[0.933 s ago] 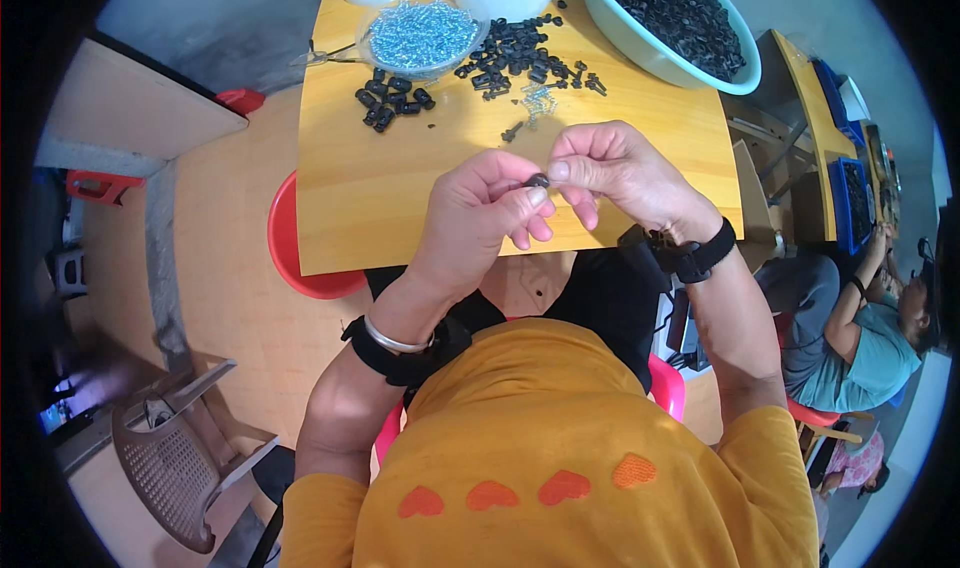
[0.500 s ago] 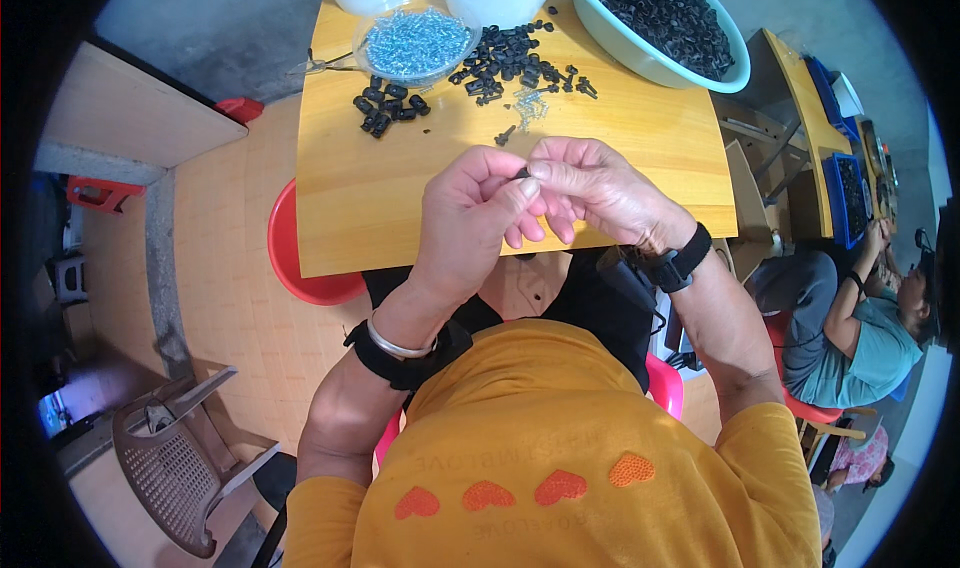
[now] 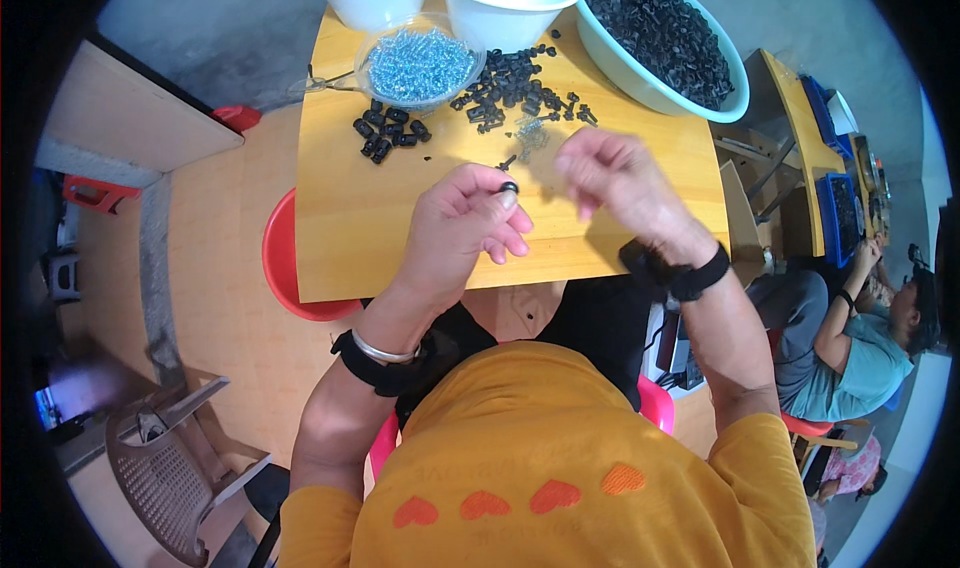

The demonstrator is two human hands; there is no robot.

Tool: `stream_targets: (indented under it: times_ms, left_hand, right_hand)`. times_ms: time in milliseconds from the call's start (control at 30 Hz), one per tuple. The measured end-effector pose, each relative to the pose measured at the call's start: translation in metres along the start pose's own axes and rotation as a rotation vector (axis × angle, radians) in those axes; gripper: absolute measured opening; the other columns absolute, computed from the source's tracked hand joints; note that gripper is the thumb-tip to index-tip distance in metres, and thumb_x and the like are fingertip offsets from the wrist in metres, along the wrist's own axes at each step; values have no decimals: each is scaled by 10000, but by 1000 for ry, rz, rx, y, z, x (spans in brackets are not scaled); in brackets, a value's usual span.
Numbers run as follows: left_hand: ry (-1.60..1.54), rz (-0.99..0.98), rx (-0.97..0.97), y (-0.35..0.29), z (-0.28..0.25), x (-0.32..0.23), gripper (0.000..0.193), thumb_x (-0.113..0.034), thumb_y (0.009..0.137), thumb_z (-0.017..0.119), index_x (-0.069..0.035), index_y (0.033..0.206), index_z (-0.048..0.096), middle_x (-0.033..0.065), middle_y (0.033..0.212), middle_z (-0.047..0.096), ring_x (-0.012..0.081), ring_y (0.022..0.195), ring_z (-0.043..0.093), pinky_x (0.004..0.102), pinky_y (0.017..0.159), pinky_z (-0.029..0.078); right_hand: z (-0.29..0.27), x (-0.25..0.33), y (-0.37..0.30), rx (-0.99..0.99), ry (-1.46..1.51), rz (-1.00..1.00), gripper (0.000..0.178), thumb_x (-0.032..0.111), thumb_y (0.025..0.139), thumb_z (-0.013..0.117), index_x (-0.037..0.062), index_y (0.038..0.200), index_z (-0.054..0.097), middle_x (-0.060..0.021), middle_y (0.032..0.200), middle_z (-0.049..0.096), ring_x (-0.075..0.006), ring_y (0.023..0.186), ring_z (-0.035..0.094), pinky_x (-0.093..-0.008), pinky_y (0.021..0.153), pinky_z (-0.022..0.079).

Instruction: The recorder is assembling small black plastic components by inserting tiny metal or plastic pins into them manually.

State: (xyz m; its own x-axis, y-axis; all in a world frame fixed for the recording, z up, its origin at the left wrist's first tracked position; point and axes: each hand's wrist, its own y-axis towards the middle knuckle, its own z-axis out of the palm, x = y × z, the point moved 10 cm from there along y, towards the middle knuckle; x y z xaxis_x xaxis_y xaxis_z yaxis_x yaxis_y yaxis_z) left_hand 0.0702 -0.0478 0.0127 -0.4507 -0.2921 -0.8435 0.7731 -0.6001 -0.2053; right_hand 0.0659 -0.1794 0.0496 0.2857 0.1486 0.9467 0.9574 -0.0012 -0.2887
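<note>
A small, rounded black plastic piece (image 3: 509, 188) is pinched between the thumb and forefinger of my left hand (image 3: 450, 224), above the wooden table (image 3: 370, 238). My right hand (image 3: 632, 190) is apart from it, to the right, its fingers smeared by motion. Nearest to that hand lies a small heap of fine metal springs (image 3: 533, 138). A thin black stem-shaped piece (image 3: 508, 162) lies just beyond my left hand. Loose black plastic pieces (image 3: 515, 78) are spread farther back, and several larger black barrel-shaped pieces (image 3: 388, 128) lie to the left.
A clear round tub of bluish springs (image 3: 420, 66) stands at the back left, near two white tubs (image 3: 508, 13). A pale green basin of black pieces (image 3: 735, 98) is at the back right. A red basin (image 3: 285, 268) sits beside the table. Another person (image 3: 865, 358) sits at right.
My right hand has let go of the black piece and moved right, away from my left hand. The left hand still holds the piece. The view has shifted slightly.
</note>
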Motion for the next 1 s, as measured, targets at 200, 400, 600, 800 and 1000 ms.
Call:
stream_targets:
  times_ms: [200, 400, 600, 800, 1000]
  left_hand:
    - [-10, 3, -52, 11, -13, 6, 142, -136, 867, 526, -42, 973, 508, 94, 837, 604, 145, 687, 602, 225, 577, 470]
    - [-103, -106, 140, 12, 29, 29, 156, -121, 867, 531, -66, 1012, 540, 65, 1113, 528, 150, 948, 546, 283, 757, 468]
    - [-485, -139, 486, 5, 74, 51, 159, -114, 868, 527, -65, 1017, 549, 64, 1159, 496, 178, 989, 533, 360, 821, 471]
    - [-407, -247, 333, 4, 67, 57, 155, -99, 870, 516, -49, 1015, 538, 76, 994, 563, 179, 871, 578, 328, 711, 508]
    - [-426, -332, 314, 3, 63, 70, 147, -101, 874, 512, -47, 1009, 533, 62, 958, 557, 170, 812, 582, 324, 675, 514]
  right_hand:
    - [-51, -12, 25, -147, 245, 80, 136, 165, 862, 548, 31, 847, 565, -22, 669, 565, -92, 532, 530, -193, 514, 436]
    - [-16, 9, 42, -14, 603, -44, 150, 158, 879, 507, 14, 913, 532, -28, 666, 579, -119, 539, 561, -206, 502, 444]
    - [-8, -3, 63, -79, 827, -44, 152, 175, 873, 513, 29, 908, 532, -32, 664, 585, -122, 530, 561, -220, 483, 439]
    - [-16, -15, 62, -332, 143, -160, 144, 156, 848, 516, 26, 802, 558, -52, 635, 577, -160, 544, 572, -270, 485, 435]
    - [23, 13, 40, -247, -847, -627, 110, 125, 819, 532, 45, 872, 586, -119, 672, 581, -235, 556, 566, -318, 524, 443]
